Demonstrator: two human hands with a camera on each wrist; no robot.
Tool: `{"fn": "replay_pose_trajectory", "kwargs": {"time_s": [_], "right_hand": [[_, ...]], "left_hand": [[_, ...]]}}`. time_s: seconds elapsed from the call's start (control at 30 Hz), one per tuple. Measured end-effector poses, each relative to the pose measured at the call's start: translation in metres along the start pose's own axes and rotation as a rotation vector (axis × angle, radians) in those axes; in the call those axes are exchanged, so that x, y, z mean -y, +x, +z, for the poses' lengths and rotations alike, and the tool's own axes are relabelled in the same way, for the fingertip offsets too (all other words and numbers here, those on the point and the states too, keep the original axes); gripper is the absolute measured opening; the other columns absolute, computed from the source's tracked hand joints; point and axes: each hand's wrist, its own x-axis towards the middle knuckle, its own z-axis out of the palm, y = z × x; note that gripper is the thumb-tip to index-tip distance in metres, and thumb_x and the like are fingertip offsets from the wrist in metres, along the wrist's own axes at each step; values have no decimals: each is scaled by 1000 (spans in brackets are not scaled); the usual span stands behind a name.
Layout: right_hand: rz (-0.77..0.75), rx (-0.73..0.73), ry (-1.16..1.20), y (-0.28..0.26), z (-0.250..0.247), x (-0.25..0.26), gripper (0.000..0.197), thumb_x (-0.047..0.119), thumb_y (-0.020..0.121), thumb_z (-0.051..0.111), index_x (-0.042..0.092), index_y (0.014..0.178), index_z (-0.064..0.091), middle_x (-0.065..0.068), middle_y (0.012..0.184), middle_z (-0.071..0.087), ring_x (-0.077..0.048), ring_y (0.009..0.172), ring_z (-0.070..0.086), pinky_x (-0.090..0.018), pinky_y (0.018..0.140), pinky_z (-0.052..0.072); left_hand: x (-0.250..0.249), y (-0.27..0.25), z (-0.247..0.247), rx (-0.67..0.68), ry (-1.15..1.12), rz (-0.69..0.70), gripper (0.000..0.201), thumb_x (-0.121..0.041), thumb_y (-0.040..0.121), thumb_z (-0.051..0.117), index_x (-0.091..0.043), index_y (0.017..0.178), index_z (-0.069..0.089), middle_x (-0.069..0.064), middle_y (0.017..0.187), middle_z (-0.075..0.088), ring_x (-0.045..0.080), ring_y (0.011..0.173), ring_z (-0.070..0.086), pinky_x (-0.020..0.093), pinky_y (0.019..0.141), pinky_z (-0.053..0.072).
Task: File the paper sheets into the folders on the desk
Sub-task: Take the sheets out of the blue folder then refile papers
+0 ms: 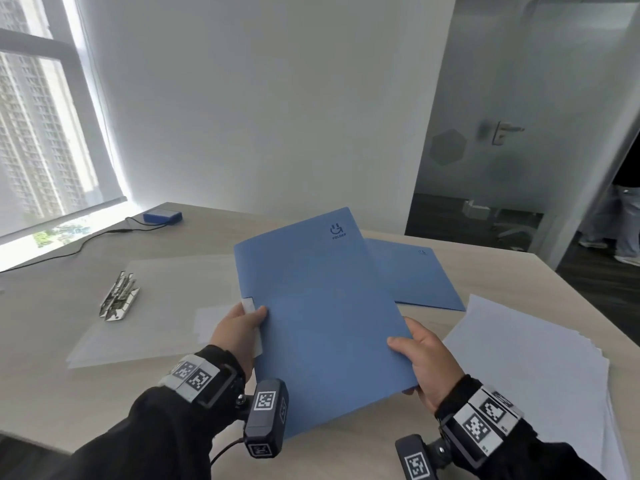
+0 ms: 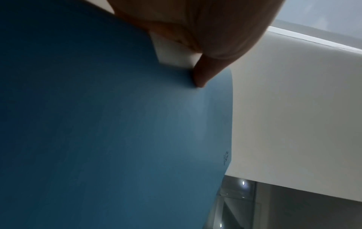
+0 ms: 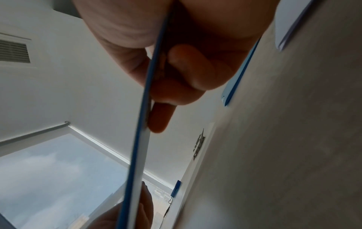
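Note:
I hold a closed blue folder (image 1: 322, 306) tilted above the desk (image 1: 363, 455). My left hand (image 1: 242, 327) pinches its left edge, thumb on the cover, where a strip of white paper (image 1: 250, 305) sticks out. My right hand (image 1: 422, 362) grips the lower right edge, thumb on top and fingers underneath. The left wrist view shows the thumb tip (image 2: 201, 79) pressing the blue cover (image 2: 117, 131). In the right wrist view the folder (image 3: 137, 147) is seen edge-on, with white sheets inside. A second blue folder (image 1: 415, 275) lies flat behind. A stack of white paper sheets (image 1: 540, 372) lies at the right.
Clear plastic sleeves (image 1: 149, 310) lie on the left of the desk with a pile of metal clips (image 1: 119, 296) on them. A small blue box (image 1: 162, 216) with a black cable (image 1: 86, 240) sits at the far left corner. A window is at left; a person's legs (image 1: 620, 223) show in the doorway at right.

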Motion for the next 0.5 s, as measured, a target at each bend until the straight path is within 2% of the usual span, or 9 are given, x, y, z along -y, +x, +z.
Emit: {"fn": "replay_pose_trajectory", "kwargs": {"time_s": [0.13, 0.2, 0.27, 0.33, 0.43, 0.5], "right_hand": [[41, -16, -34, 1, -14, 5, 35, 18, 71, 48, 10, 104, 56, -10, 69, 59, -24, 46, 48, -23, 41, 27], [32, -70, -73, 4, -23, 6, 26, 14, 80, 49, 11, 105, 56, -13, 70, 62, -25, 43, 49, -23, 39, 28], [12, -146, -62, 9, -34, 7, 20, 6, 91, 48, 13, 107, 59, -15, 76, 66, -23, 43, 51, -23, 38, 31], [8, -239, -8, 16, -47, 5, 24, 3, 95, 47, 15, 109, 62, -14, 77, 65, -20, 44, 50, -23, 39, 33], [34, -364, 119, 31, -67, 1, 29, 3, 96, 47, 14, 116, 63, -14, 78, 60, -17, 45, 48, -22, 39, 35], [47, -446, 195, 45, -80, -1, 31, 2, 96, 45, 14, 120, 62, -12, 80, 59, -16, 47, 48, -20, 37, 34]], "left_hand": [[6, 13, 10, -57, 13, 13, 24, -7, 96, 49, -6, 117, 61, 17, 104, 69, 29, 81, 65, 50, 85, 52], [8, 20, 17, -74, -9, 19, 24, -8, 96, 50, -7, 117, 60, 17, 110, 68, 30, 83, 65, 48, 84, 53], [11, 24, 25, -35, -58, 2, 28, -9, 96, 49, -7, 123, 57, 14, 114, 68, 32, 91, 66, 46, 83, 54], [14, 22, 35, 43, -74, -55, 28, -13, 96, 49, -10, 123, 58, 13, 117, 69, 33, 98, 67, 43, 78, 56], [23, 22, 48, 106, -54, -127, 33, -21, 94, 53, -7, 125, 56, 20, 116, 68, 32, 90, 69, 39, 68, 57], [31, 22, 55, 125, -8, -145, 27, -22, 95, 53, -10, 119, 57, 16, 107, 69, 29, 88, 69, 37, 69, 55]]}}
